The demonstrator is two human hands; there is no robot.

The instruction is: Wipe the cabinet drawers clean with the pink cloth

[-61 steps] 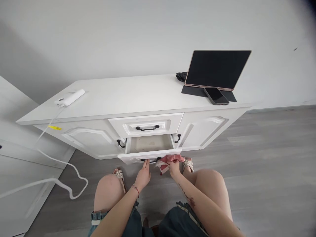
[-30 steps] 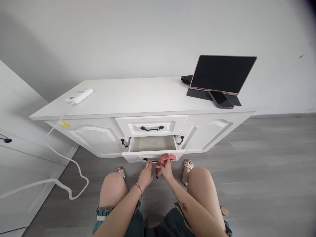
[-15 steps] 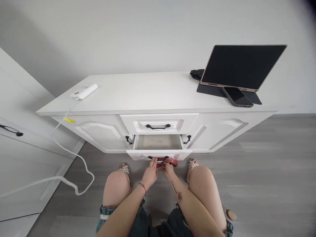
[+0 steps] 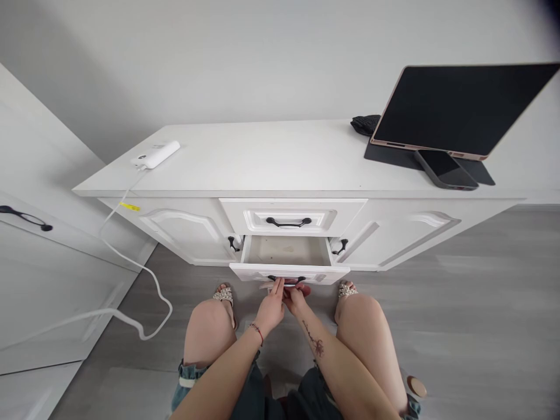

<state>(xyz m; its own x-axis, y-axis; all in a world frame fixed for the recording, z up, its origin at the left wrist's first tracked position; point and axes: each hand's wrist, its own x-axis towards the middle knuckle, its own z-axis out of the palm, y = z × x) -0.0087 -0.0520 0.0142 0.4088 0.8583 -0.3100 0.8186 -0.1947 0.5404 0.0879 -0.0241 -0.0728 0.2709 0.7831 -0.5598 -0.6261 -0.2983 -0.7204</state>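
The lower drawer [image 4: 245, 272] of a white cabinet is pulled out, and both hands are at the black handle [image 4: 301, 280] on its front. My right hand [image 4: 296, 298] is closed on a reddish-pink cloth [image 4: 305, 289], which bunches beside its fingers and shows behind the handle. My left hand [image 4: 271, 304] rests against the left part of the handle, two fingers stretched up over it and the rest curled. A pale edge sticks out left of these fingers, seemingly the same cloth. The hands nearly touch; my left thumb is hidden.
On the white cabinet top [image 4: 262, 157] stand a dark-screened tablet [image 4: 464, 108], a phone [image 4: 446, 169], a black crumpled item [image 4: 365, 124] and a white plug-in device [image 4: 156, 154]. Its white cable [image 4: 153, 277] hangs to the left. The closed upper drawer [image 4: 293, 216] is above the open one.
The view has shifted slightly. My hands have drawn closer together at the handle, less cloth shows on the right, and a pale edge now shows left of my left fingers.
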